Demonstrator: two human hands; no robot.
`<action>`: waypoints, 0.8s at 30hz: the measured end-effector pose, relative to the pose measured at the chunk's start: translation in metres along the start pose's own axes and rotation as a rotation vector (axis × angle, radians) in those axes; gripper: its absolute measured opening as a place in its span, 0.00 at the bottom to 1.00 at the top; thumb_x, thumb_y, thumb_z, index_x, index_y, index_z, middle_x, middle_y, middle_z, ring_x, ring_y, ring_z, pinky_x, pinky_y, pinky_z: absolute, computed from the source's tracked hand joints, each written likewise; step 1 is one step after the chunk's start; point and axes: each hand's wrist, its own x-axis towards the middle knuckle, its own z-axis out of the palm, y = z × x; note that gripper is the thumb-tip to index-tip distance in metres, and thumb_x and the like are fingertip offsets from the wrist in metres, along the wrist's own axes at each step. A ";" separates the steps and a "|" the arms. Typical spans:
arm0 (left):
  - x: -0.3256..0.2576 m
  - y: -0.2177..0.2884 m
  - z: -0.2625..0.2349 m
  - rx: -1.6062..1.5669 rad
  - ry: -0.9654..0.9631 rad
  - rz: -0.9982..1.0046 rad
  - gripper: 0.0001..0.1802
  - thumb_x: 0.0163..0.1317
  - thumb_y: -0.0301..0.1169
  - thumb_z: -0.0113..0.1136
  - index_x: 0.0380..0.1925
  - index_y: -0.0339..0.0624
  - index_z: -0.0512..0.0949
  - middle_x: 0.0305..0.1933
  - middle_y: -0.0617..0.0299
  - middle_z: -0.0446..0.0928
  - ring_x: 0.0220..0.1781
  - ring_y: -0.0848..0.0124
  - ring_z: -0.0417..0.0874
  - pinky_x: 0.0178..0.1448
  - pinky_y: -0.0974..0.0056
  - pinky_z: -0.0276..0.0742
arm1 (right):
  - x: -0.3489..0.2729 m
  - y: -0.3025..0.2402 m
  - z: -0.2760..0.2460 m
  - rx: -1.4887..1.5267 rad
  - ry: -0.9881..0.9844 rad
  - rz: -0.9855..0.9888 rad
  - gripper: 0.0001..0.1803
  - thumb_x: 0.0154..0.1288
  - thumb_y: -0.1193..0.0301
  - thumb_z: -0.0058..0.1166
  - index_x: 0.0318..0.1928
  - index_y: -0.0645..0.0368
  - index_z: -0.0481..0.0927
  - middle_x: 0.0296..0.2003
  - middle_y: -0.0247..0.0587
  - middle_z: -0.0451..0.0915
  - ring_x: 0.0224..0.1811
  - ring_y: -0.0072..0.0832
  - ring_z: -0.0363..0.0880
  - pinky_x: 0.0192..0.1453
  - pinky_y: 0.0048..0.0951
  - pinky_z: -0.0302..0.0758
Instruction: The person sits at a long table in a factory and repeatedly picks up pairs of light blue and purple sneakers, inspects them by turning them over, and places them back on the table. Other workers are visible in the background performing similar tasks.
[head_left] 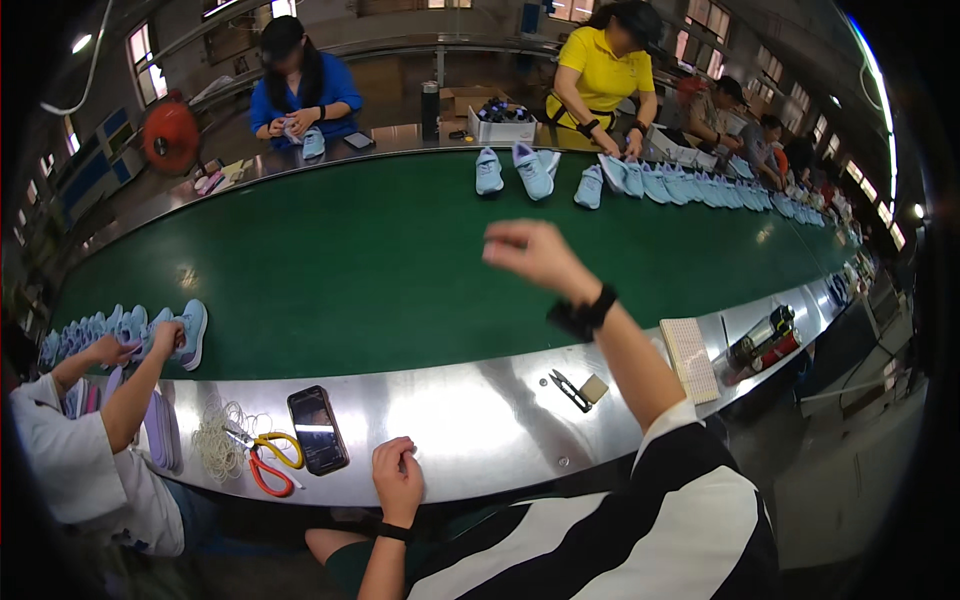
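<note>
The left hand [398, 483] was placed at the near metal table [490, 430], maybe for balance, the right hand [535, 258] was raised over the green belt [380, 260], and neither grip could be told.

Flat fabric-like conveyor belt [400, 270]: uniform green. Curved, smooth metal worktop [450, 405]: silver-grey, white glare. Low-cut laced shoes [195, 335]: pale blue, lilac areas, white soles. Rectangular glass-faced phone [318, 440]: black. Looped-handled metal tool [255, 466]: one handle red, one yellow. Thin tangled string [212, 445]: off-white. Rectangular paper sheet [690, 360]: cream, reddish grid pattern. Wearer's loose cloth garment [690, 470]: broad black-and-white stripes. Right wristband [598, 309]: plain black.
</note>
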 end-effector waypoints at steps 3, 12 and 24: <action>0.003 0.005 0.009 -0.019 -0.034 0.011 0.07 0.56 0.16 0.53 0.33 0.34 0.78 0.40 0.51 0.81 0.46 0.53 0.79 0.52 0.56 0.75 | -0.115 0.008 0.040 -0.191 -0.289 -0.049 0.24 0.59 0.55 0.66 0.50 0.57 0.84 0.47 0.44 0.82 0.50 0.39 0.81 0.55 0.37 0.77; -0.010 0.001 0.013 0.046 -0.094 0.001 0.08 0.58 0.17 0.51 0.36 0.31 0.78 0.44 0.49 0.79 0.49 0.54 0.78 0.54 0.56 0.74 | -0.283 -0.012 0.090 -0.349 -0.468 -0.061 0.38 0.63 0.49 0.59 0.69 0.53 0.67 0.72 0.57 0.56 0.77 0.50 0.48 0.77 0.55 0.49; -0.012 -0.007 0.026 0.057 0.026 0.068 0.09 0.55 0.17 0.57 0.37 0.32 0.78 0.40 0.47 0.79 0.46 0.47 0.76 0.53 0.51 0.74 | -0.286 -0.006 0.097 -0.378 -0.417 -0.069 0.39 0.57 0.43 0.61 0.61 0.58 0.76 0.67 0.61 0.62 0.69 0.52 0.63 0.70 0.57 0.57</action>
